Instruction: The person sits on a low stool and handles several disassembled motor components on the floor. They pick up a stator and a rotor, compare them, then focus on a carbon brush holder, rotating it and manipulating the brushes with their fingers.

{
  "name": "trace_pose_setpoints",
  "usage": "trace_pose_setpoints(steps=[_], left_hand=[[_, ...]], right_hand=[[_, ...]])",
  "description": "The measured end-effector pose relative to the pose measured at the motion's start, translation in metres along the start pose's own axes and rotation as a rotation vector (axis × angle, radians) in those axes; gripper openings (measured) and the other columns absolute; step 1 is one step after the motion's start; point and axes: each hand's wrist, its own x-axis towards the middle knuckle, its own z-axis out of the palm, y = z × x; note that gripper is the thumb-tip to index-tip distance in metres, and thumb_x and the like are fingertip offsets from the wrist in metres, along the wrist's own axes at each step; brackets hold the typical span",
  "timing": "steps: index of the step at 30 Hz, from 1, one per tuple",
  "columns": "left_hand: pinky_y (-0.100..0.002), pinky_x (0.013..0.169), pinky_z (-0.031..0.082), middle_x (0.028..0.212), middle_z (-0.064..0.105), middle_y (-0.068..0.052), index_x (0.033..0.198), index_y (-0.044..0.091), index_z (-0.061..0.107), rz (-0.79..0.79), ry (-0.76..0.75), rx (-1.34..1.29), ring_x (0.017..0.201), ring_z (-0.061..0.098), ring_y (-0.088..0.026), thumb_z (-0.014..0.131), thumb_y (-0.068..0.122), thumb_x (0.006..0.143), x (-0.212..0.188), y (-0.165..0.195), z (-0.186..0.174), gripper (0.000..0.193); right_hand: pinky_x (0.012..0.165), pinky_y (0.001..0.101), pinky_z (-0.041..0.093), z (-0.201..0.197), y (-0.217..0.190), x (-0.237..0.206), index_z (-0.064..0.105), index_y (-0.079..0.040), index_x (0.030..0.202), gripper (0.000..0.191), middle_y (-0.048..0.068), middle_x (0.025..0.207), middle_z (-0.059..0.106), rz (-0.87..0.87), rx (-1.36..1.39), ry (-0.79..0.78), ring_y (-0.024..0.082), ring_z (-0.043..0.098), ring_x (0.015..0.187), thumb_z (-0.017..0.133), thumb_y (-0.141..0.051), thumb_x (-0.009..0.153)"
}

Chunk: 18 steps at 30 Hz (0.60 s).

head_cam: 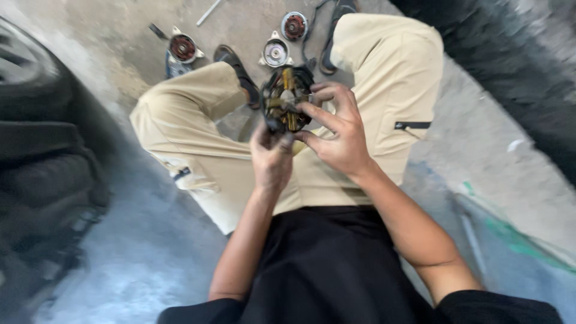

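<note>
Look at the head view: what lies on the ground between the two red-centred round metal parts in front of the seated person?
Between the left red-centred part and the right red-centred part lies a silver round part, with a sandalled foot beside it, in the head view.

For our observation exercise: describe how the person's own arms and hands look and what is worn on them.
Both forearms are bare down to the left hand and the right hand. No gloves, watch or rings show. Short black sleeves end near the elbows. The fingertips look smudged with dark grime.
</note>
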Motion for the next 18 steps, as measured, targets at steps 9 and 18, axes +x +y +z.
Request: trace_pose_setpoints(steps=[9, 18], left_hand=[[-0.039, 0.106, 0.054, 0.129, 0.068, -0.015, 0.134, -0.008, 0.058, -0.022, -0.116, 0.060, 0.120, 0.067, -0.025, 0.088, 0.001, 0.083, 0.004, 0.037, -0.022, 0.060], [-0.038, 0.102, 0.056, 0.124, 0.070, -0.015, 0.131, -0.008, 0.060, 0.128, -0.044, 0.008, 0.112, 0.069, -0.025, 0.083, -0.004, 0.086, 0.006, 0.047, -0.025, 0.052]], right_hand=[[0.112, 0.0503, 0.044, 0.014, -0.006, -0.003, 0.078, -0.012, 0.111, 0.050, 0.010, 0.116, 0.057, -0.032, 0.074, 0.115, 0.036, 0.052, 0.132, 0.093, -0.012, 0.063], [0.112, 0.0515, 0.043, 0.021, -0.022, -0.005, 0.075, -0.013, 0.124, 0.048, 0.011, 0.122, 0.059, -0.095, 0.062, 0.063, 0.033, 0.054, 0.127, 0.087, -0.027, 0.081]])
